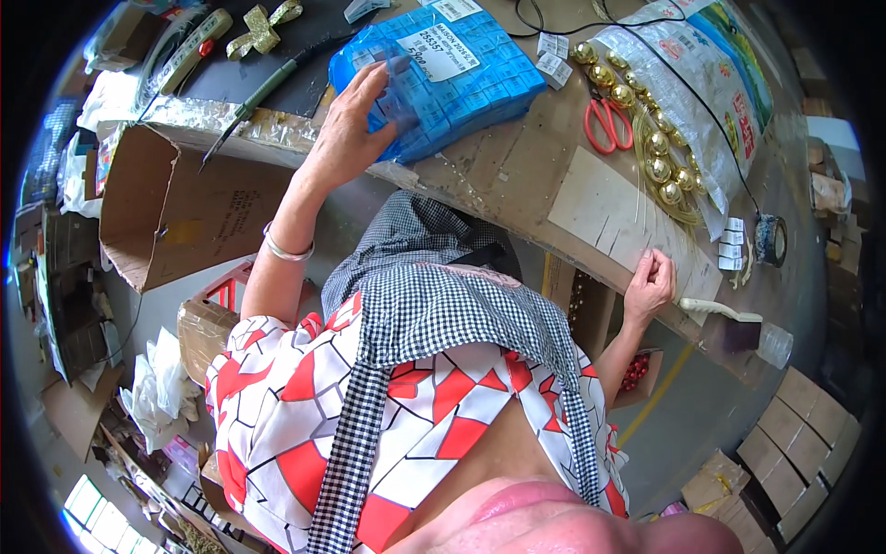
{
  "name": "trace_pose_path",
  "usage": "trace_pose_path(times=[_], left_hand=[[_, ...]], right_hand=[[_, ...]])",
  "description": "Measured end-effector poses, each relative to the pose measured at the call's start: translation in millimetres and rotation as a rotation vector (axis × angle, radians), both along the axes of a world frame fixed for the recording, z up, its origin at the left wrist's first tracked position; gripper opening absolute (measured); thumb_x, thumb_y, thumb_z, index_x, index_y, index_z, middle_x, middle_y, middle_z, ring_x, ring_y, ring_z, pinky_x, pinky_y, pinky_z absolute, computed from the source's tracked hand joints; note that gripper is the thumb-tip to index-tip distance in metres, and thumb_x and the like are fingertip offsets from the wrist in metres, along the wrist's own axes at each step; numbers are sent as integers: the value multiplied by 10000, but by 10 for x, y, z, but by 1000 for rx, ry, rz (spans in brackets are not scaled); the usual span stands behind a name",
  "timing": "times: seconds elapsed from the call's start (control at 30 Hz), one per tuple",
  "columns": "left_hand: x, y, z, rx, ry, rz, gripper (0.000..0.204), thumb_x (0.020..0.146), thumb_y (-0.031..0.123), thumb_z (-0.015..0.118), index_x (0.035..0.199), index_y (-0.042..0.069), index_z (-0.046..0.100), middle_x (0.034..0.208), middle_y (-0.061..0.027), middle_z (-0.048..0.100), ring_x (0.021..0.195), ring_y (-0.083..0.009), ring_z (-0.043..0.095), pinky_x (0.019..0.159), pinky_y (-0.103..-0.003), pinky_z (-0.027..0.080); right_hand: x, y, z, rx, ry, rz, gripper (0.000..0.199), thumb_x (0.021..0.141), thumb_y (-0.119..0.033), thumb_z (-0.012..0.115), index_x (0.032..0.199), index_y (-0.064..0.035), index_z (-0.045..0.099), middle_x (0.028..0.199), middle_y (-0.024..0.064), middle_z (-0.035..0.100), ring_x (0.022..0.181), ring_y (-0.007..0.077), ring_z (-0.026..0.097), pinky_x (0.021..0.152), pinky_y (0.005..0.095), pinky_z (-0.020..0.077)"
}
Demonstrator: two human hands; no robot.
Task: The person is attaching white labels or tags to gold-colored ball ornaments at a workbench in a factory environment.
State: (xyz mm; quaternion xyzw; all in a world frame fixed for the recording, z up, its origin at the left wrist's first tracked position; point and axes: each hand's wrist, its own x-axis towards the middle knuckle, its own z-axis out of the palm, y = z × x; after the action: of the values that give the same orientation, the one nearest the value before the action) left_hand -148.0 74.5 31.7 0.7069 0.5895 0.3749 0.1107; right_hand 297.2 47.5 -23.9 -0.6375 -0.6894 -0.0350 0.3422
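A blue plastic-wrapped pack of small boxes (489, 92) with a white label lies at the table's near edge. My left hand (351, 129) grips its left end, with thumb and fingers apart and the fingertips partly hidden by the blue film. Over the table's right front edge, my right hand (651, 280) is closed, its fingers curled together. What it pinches, if anything, is too small to make out. Just beyond it lies a pale board with slits (600, 208), with thin strands across it. A white-handled brush-like tool (720, 309) is beside the right hand.
Red-handled scissors (607, 126) lie near gold balls (658, 145) and a large white sack (683, 83). A roll of black tape (770, 240) stands at the right. Beside the table's left front is an open cardboard box (198, 217); a green soldering-iron-like tool (268, 90) lies above it.
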Motion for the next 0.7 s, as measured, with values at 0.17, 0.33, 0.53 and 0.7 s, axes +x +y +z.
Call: trace_pose_path(times=[0.17,0.33,0.53,0.7], left_hand=[[18,116,-29,-17,-94,-82,534,680,34,710,1179,54,519,981,-108,584,803,-210,591,725,-321,490],[-85,84,-80,-85,-79,-31,562,655,-1,748,1164,22,510,955,-77,589,722,-166,518,673,-297,463],[-65,181,158,-78,139,-221,371,643,-12,730,998,29,633,944,-108,591,780,-271,540,707,-345,440],[-19,112,224,-88,114,-209,344,666,-78,714,991,5,639,983,-100,641,848,-223,594,763,-316,469]], right_hand=[[67,-32,-38,19,101,-22,51,821,-64,622,843,-20,610,687,92,540,604,244,523,566,357,418],[130,96,-76,82,85,56,47,794,-36,633,830,-11,617,693,100,571,602,228,544,566,324,435],[181,8,42,29,52,-20,82,789,-104,640,792,-77,562,713,70,574,675,271,562,636,379,429],[218,-2,-7,59,69,-18,83,785,-108,639,781,-88,559,713,54,568,679,256,560,632,376,422]])
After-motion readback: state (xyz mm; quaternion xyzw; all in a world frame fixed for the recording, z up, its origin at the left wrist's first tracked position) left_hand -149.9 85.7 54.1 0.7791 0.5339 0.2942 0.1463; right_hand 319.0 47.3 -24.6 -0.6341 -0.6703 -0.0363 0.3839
